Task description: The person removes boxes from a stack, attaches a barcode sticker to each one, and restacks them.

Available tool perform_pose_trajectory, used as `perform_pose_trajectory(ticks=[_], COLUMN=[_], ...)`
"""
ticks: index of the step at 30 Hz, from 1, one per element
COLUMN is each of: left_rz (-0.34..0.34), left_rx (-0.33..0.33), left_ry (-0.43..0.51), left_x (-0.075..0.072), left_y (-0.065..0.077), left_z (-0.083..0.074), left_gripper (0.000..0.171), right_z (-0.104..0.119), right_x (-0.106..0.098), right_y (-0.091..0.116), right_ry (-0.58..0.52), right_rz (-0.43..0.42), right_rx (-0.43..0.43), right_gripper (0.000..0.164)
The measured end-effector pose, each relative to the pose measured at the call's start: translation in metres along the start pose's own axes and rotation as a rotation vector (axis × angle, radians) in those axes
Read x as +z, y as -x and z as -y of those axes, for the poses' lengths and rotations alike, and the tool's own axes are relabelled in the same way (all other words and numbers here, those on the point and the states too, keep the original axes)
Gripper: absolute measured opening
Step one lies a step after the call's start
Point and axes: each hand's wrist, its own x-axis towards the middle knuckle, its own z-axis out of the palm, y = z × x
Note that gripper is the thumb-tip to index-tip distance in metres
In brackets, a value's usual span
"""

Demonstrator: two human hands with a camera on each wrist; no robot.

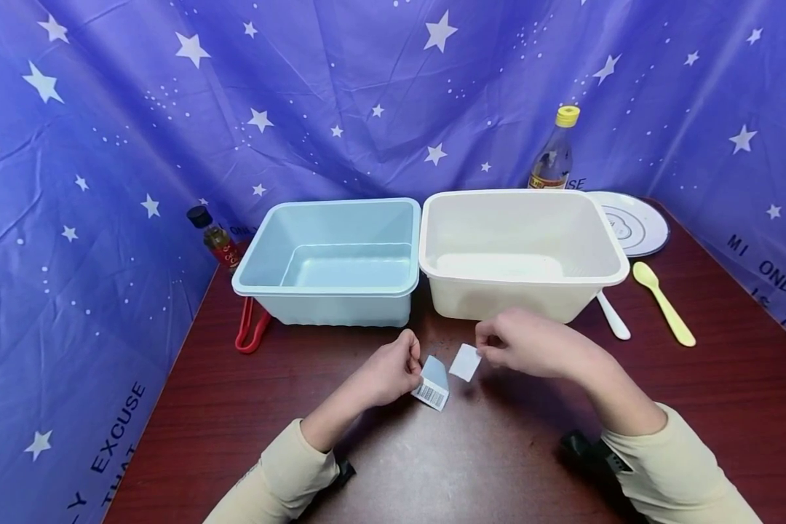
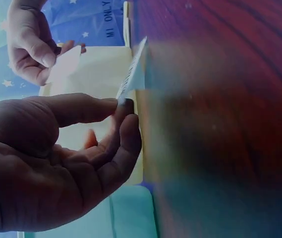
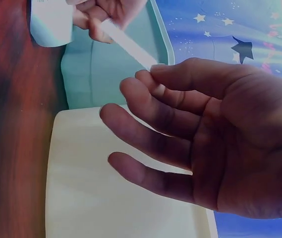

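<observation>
My left hand (image 1: 386, 371) pinches a small folded label (image 1: 431, 393) between thumb and forefinger. The label has a light blue part and a white part printed with a barcode; it hangs close over the table. Just to its right, my right hand (image 1: 522, 342) holds a small blank white piece of paper (image 1: 465, 362) by its edge. In the right wrist view this paper (image 3: 128, 44) is pinched at the tips of thumb and forefinger, the other fingers spread loosely. The left wrist view shows the label (image 2: 133, 74) nearly edge-on at the fingertips.
A light blue bin (image 1: 327, 309) and a cream bin (image 1: 511, 298) stand side by side behind the hands. Red tongs (image 1: 252, 338) and a sauce bottle (image 1: 216, 240) are at left. A yellow spoon (image 1: 664, 306), white handle (image 1: 613, 316), plate (image 1: 648, 225) and yellow-capped bottle (image 1: 553, 156) are at right.
</observation>
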Motion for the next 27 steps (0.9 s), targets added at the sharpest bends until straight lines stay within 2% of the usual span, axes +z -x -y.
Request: perform_pose_trajectory(ticks=[2, 4, 6, 8, 11, 13, 18, 23, 27], left_rz=[-0.044, -0.134, -0.237, -0.312, -0.342, -0.344, -0.375, -0.429, -0.453], left_rx=[0.025, 0.089, 0.187, 0.306, 0.468, 0.544, 0.643, 0.712, 0.724], left_ry=[-0.043, -0.070, -0.080, -0.066, -0.081, -0.117, -0.210, -0.205, -0.216], left_x=[-0.001, -0.002, -0.003, -0.004, -0.004, -0.004, -0.002, -0.002, -0.003], left_y=[0.000, 0.000, 0.000, 0.000, 0.002, 0.004, 0.004, 0.001, 0.000], left_z=[0.000, -0.002, -0.004, -0.007, -0.012, -0.014, -0.014, -0.011, -0.010], left_gripper=[0.033, 0.033, 0.031, 0.030, 0.030, 0.029, 0.023, 0.017, 0.016], right_z=[-0.001, -0.001, -0.002, -0.002, -0.001, 0.000, 0.003, 0.001, -0.001], right_x=[-0.001, -0.003, -0.004, -0.005, -0.006, -0.005, -0.002, 0.000, 0.000], right_y=[0.000, 0.000, -0.001, -0.002, -0.002, -0.002, -0.004, -0.004, -0.003], right_ry=[-0.036, -0.099, -0.170, -0.246, -0.357, -0.424, -0.516, -0.570, -0.633], right_rz=[0.000, 0.004, 0.003, -0.003, -0.011, -0.009, 0.027, 0.056, 0.048], right_rx=[0.023, 0.070, 0.134, 0.197, 0.252, 0.270, 0.265, 0.257, 0.253], right_gripper=[0.025, 0.023, 0.020, 0.017, 0.014, 0.013, 0.011, 0.012, 0.013])
